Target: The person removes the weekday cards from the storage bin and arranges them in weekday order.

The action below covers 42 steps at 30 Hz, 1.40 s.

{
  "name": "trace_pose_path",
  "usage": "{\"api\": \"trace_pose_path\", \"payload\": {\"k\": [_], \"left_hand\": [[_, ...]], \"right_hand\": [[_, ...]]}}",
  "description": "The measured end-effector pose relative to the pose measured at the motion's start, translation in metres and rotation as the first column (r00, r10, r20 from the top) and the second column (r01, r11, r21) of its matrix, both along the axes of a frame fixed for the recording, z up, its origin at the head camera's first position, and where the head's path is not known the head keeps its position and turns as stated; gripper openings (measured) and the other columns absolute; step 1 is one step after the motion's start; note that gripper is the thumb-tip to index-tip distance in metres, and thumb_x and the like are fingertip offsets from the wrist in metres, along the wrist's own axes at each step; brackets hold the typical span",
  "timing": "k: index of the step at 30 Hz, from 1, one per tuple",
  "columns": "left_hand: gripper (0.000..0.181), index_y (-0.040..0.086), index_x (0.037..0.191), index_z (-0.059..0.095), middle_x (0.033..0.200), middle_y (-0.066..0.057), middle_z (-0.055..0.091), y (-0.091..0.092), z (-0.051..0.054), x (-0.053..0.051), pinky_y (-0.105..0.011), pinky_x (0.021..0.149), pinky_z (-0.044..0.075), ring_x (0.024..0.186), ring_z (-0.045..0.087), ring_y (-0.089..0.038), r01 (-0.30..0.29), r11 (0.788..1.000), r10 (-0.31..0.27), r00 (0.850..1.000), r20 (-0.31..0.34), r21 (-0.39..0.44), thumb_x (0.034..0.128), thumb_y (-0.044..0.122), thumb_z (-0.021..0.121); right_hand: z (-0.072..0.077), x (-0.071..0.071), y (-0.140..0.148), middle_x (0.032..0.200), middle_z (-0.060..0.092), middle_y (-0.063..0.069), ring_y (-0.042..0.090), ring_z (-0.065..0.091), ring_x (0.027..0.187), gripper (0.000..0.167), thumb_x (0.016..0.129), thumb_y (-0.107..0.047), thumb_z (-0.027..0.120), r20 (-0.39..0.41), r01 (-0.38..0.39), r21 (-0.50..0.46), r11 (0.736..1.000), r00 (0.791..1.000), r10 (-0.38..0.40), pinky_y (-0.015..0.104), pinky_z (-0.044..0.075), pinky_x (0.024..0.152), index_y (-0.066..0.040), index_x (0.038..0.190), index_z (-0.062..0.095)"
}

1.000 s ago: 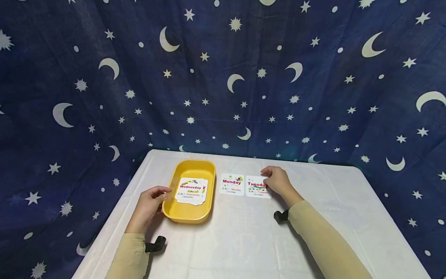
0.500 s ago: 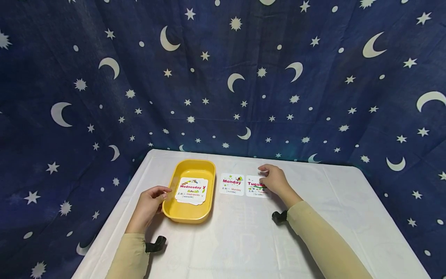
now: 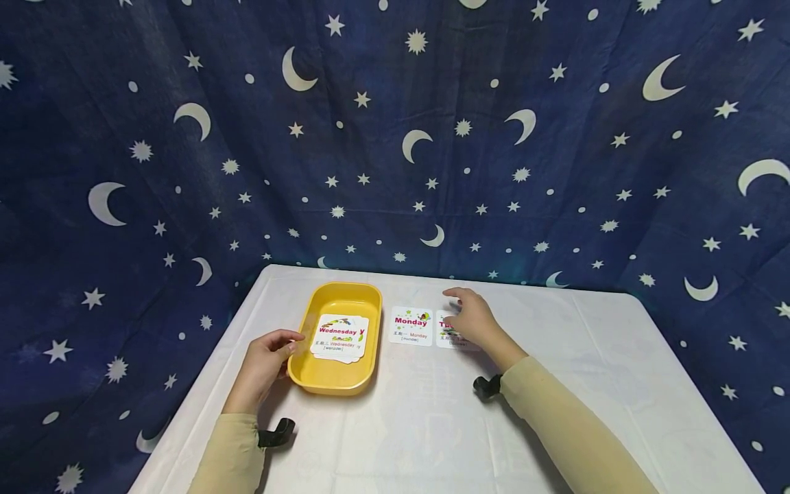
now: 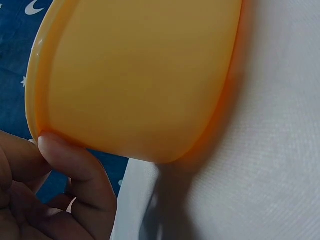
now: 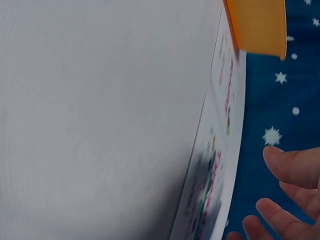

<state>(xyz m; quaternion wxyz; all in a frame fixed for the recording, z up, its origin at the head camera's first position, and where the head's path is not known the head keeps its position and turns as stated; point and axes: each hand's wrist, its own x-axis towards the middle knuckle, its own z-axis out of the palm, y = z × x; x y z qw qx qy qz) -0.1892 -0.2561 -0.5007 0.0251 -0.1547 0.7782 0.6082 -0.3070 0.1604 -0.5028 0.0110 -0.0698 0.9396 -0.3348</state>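
Observation:
My left hand (image 3: 262,360) pinches the left rim of a yellow plastic tray (image 3: 336,385), its thumb against the outer wall in the left wrist view. Inside lies a small stack of white word cards, the top one a Wednesday card (image 3: 338,336). A Monday card (image 3: 411,326) lies flat on the table right of the tray. Beside it is a Tuesday card (image 3: 446,341), partly covered by my right hand (image 3: 478,321). That hand hovers above the card with thumb and fingers spread, holding nothing. The right wrist view shows the fingertips (image 5: 272,154) apart from both cards.
A white cloth covers the table (image 3: 420,425). Its far edge meets a dark blue curtain (image 3: 395,171) with moons and stars. Black wrist straps (image 3: 278,433) sit at both sleeves.
My right hand has lifted off the Tuesday card and moved left over it, hiding more of its print. The left hand, tray and cards have stayed in place.

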Motion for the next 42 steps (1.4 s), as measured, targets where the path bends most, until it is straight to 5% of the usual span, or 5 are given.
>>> {"api": "trace_pose_path", "payload": {"k": [20, 42], "left_hand": [[0.024, 0.001, 0.129, 0.072, 0.107, -0.011, 0.064, 0.000, 0.000, 0.000, -0.026, 0.059, 0.056, 0.073, 0.059, -0.018, -0.002, 1.000, 0.002, 1.000, 0.002, 0.003, 0.1081, 0.007, 0.061], [0.024, 0.001, 0.129, 0.072, 0.109, -0.012, 0.064, 0.000, 0.000, 0.001, -0.026, 0.059, 0.054, 0.072, 0.058, -0.018, 0.003, 1.000, -0.003, 1.000, -0.001, -0.004, 0.1084, 0.007, 0.061]], "right_hand": [[0.010, 0.020, -0.043, 0.160, 0.052, 0.014, 0.042, 0.047, 0.146, 0.084, 0.079, -0.018, 0.094, -0.122, -0.128, 0.089, 0.988, 0.983, 0.138, 0.059, 0.041, 0.122, -0.015, 0.153, 0.054], [0.028, 0.043, -0.091, 0.166, 0.042, 0.011, 0.039, 0.042, 0.147, 0.089, 0.081, -0.027, 0.096, -0.106, -0.241, 0.190, 0.952, 0.959, 0.264, 0.059, 0.042, 0.115, -0.022, 0.156, 0.048]]}}
